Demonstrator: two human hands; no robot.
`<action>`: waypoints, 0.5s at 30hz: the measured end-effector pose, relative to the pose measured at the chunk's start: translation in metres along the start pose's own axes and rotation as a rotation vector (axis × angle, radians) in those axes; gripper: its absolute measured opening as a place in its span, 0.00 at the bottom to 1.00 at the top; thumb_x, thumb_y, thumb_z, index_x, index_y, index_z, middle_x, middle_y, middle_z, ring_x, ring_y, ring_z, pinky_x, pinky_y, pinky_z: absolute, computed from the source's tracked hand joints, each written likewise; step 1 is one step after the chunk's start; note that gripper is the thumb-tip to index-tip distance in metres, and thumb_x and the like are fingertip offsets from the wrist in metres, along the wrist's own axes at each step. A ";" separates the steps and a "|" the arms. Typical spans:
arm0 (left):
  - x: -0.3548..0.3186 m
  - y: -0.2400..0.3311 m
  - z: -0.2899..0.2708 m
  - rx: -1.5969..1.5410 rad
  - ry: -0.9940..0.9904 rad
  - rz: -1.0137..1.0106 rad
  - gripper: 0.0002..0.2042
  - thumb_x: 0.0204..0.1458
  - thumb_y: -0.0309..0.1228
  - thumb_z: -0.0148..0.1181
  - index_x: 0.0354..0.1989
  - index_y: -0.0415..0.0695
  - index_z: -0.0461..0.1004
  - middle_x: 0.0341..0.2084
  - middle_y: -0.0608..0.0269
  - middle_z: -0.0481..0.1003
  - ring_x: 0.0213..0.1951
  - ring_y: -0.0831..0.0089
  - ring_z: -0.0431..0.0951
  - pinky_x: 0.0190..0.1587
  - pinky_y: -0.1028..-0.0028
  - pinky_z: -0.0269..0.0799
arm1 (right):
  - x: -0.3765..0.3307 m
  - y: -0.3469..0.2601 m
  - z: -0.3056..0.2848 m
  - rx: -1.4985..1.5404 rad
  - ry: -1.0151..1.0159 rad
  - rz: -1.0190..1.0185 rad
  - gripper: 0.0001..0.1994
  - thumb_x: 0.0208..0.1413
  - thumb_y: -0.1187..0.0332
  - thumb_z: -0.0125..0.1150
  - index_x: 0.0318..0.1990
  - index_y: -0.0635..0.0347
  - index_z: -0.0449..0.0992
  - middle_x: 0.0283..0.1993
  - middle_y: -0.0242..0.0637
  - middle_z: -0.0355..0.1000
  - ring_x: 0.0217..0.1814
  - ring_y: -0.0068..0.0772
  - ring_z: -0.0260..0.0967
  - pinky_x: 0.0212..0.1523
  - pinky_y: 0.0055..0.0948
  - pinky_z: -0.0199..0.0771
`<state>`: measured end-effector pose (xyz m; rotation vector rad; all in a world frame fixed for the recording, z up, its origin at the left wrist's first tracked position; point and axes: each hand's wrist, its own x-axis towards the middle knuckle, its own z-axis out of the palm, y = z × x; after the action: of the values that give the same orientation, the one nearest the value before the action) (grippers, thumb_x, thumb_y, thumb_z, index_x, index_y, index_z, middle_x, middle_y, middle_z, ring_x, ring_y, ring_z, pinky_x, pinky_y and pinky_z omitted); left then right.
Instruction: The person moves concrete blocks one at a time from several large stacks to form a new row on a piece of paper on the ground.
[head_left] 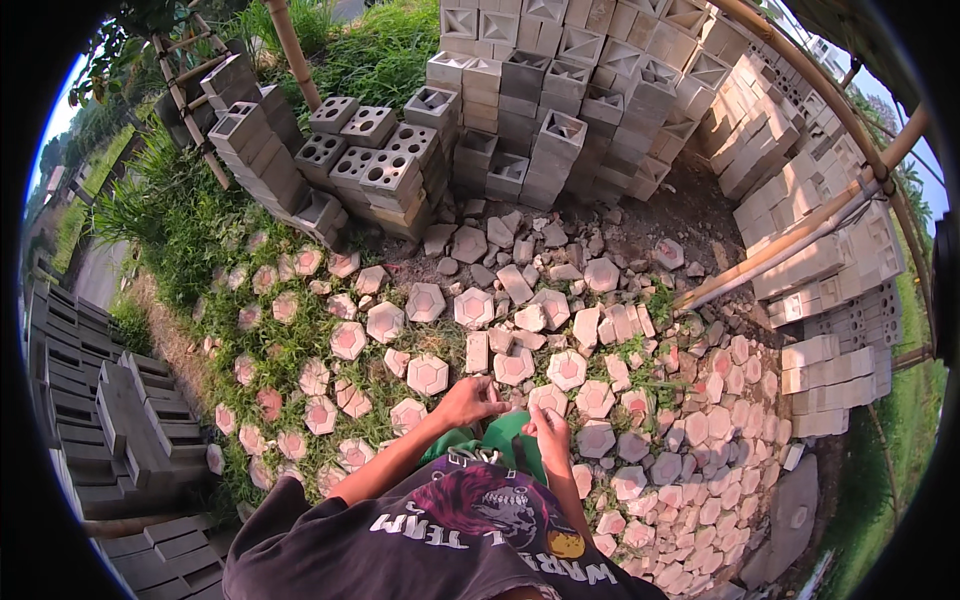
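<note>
My left hand (468, 403) is held in front of my waist, its fingers drawn together in a pinch toward the right. A short gap separates it from my right hand (549, 436), which is closed with thumb and fingertips together. What either hand holds, if anything, is too small to make out. Just below them are my green shorts (459, 437) and the dark printed T-shirt (420, 520). Beyond the hands, hexagonal paving stones (428, 374) lie on the ground, the nearest ones beside my fingers in the picture.
Hollow concrete blocks (378, 170) stand stacked ahead, with taller stacks of patterned vent blocks (556, 140) behind rubble (545, 240). More pale blocks (825, 250) line the right, near a slanting bamboo pole (780, 250). Grey slabs (130, 410) are piled at left. Grass grows between the pavers.
</note>
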<state>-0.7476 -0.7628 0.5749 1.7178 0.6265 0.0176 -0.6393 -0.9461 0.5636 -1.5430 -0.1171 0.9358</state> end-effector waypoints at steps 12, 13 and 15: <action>0.133 0.065 -0.034 0.032 0.370 -0.340 0.26 0.49 0.49 0.63 0.11 0.40 0.66 0.09 0.67 0.65 0.16 0.80 0.61 0.21 0.73 0.59 | 0.209 -0.065 -0.037 -0.026 -0.281 0.008 0.07 0.56 0.70 0.58 0.35 0.65 0.71 0.25 0.30 0.70 0.26 0.17 0.65 0.29 0.18 0.66; 0.149 0.064 -0.031 0.041 0.434 -0.273 0.25 0.51 0.49 0.60 0.13 0.39 0.70 0.09 0.66 0.66 0.15 0.79 0.63 0.20 0.72 0.60 | 0.227 -0.078 -0.043 -0.084 -0.293 0.009 0.06 0.55 0.71 0.57 0.36 0.66 0.71 0.26 0.30 0.70 0.27 0.16 0.65 0.30 0.18 0.66; 0.170 0.065 -0.030 -0.019 0.463 -0.266 0.25 0.52 0.49 0.59 0.13 0.39 0.71 0.09 0.66 0.68 0.16 0.79 0.65 0.21 0.72 0.61 | 0.254 -0.097 -0.049 -0.062 -0.315 0.045 0.07 0.56 0.70 0.57 0.37 0.66 0.71 0.27 0.31 0.70 0.27 0.17 0.65 0.30 0.18 0.67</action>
<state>-0.5877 -0.6724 0.5877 1.6072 1.1888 0.2383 -0.3992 -0.8174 0.5209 -1.4498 -0.3393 1.2166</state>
